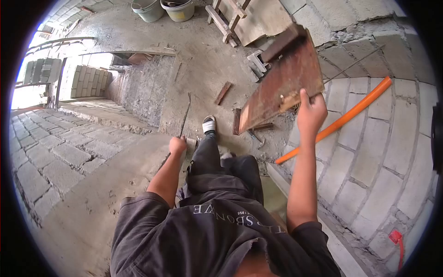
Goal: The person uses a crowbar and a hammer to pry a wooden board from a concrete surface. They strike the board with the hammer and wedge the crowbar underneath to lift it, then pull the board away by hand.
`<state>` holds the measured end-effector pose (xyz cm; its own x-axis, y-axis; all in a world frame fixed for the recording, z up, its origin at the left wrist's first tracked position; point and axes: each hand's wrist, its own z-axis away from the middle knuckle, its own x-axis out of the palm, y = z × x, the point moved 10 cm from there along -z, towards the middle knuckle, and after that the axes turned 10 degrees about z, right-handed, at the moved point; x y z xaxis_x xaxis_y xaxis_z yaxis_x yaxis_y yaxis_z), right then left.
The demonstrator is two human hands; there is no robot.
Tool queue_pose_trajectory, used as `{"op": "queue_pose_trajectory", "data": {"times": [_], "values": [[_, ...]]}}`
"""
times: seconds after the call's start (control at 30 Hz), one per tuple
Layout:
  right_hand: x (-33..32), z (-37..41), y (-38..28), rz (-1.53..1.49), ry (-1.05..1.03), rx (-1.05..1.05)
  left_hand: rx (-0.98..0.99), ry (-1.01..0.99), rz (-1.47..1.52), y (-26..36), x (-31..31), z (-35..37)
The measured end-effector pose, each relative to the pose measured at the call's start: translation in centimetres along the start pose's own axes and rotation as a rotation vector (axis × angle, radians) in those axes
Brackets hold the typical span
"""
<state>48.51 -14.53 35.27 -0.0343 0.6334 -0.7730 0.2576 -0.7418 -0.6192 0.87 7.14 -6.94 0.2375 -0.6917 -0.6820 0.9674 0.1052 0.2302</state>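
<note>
Pinching a wooden board (295,69) in my right hand (312,112), I clasp a thin dark rod (187,112) in my left hand (177,145).

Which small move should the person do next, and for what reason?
Perhaps put down the thin rod, so the left hand could help steady the wooden board: only the right hand grips it, at one edge, while the left is closed around the rod.
</note>
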Motion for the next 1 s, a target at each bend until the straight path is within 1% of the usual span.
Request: {"op": "queue_pose_trajectory", "data": {"times": [0.03, 0.07, 0.1, 0.17, 0.23, 0.3, 0.33, 0.37, 0.43, 0.5, 0.57, 0.63, 0.67, 0.73, 0.77, 0.83, 0.87, 0.9, 0.97, 1.0], "values": [[-0.2, 0.2, -1.3, 0.145, 0.002, -0.011, -0.007, -0.040, -0.010, -1.1, -0.5, 1.1], [0.3, 0.2, -1.4, 0.178, -0.048, 0.035, -0.017, -0.078, -0.019, -2.1, -1.1, 2.3], [3.8, -5.5, -3.2, 0.141, -0.001, 0.014, 0.026, -0.037, 0.002, 4.1, -3.2, -3.9], [4.8, -7.6, -5.4, 0.178, 0.012, -0.045, 0.058, -0.002, -0.057, 4.1, -4.5, -4.4], [5.8, -9.0, -5.0, 0.179, -0.005, 0.005, 0.078, -0.020, -0.074, 3.7, -4.9, -4.1], [6.4, -10.3, -3.8, -0.067, 0.101, -0.060, 0.095, 0.006, -0.139, 3.6, -5.3, -4.4], [7.1, -10.9, -2.7, -0.244, 0.102, -0.069, 0.087, 0.000, -0.142, 3.6, -4.9, -4.8], [7.3, -10.8, -0.4, -0.133, 0.077, 0.032, 0.087, 0.017, -0.139, 3.5, -4.6, -5.0], [9.2, -9.5, 4.3, -0.033, -0.070, 0.215, 0.080, 0.032, -0.147, 3.0, -4.1, -5.2], [11.9, -6.6, 9.2, -0.095, -0.090, 0.259, 0.069, 0.047, -0.115, 2.9, -3.7, -5.8], [17.5, -2.6, 17.5, -0.158, -0.145, 0.282, 0.084, 0.070, -0.122, 3.2, -3.5, -6.5], [21.7, 1.9, 22.9, -0.358, -0.057, 0.361, 0.098, 0.079, -0.132, 3.2, -2.7, -6.3], [22.4, 2.8, 26.5, -0.358, -0.055, 0.368, 0.095, 0.101, -0.097, 3.7, -3.0, -6.1], [22.5, 5.6, 37.2, -0.643, 0.061, 0.710, 0.085, 0.112, -0.061, 3.3, -2.0, -6.8], [22.6, 7.1, 41.1, -0.678, 0.074, 0.839, 0.091, 0.107, -0.085, 3.0, -1.3, -6.8], [22.7, 9.3, 47.5, -0.669, 0.048, 0.971, 0.132, 0.118, -0.154, 2.7, -0.6, -6.6], [22.9, 10.5, 50.0, -0.800, 0.078, 1.044, 0.148, 0.108, -0.179, 2.7, 0.2, -6.7], [22.8, 11.8, 52.9, -0.792, 0.095, 1.067, 0.156, 0.104, -0.213, 1.9, 1.2, -6.3], [25.2, 14.1, 59.7, -0.887, 0.136, 1.152, 0.168, 0.111, -0.260, 1.5, 2.9, -6.0], [26.6, 14.8, 63.2, -0.942, 0.128, 1.162, 0.144, 0.129, -0.219, 1.7, 3.7, -6.0]]}}
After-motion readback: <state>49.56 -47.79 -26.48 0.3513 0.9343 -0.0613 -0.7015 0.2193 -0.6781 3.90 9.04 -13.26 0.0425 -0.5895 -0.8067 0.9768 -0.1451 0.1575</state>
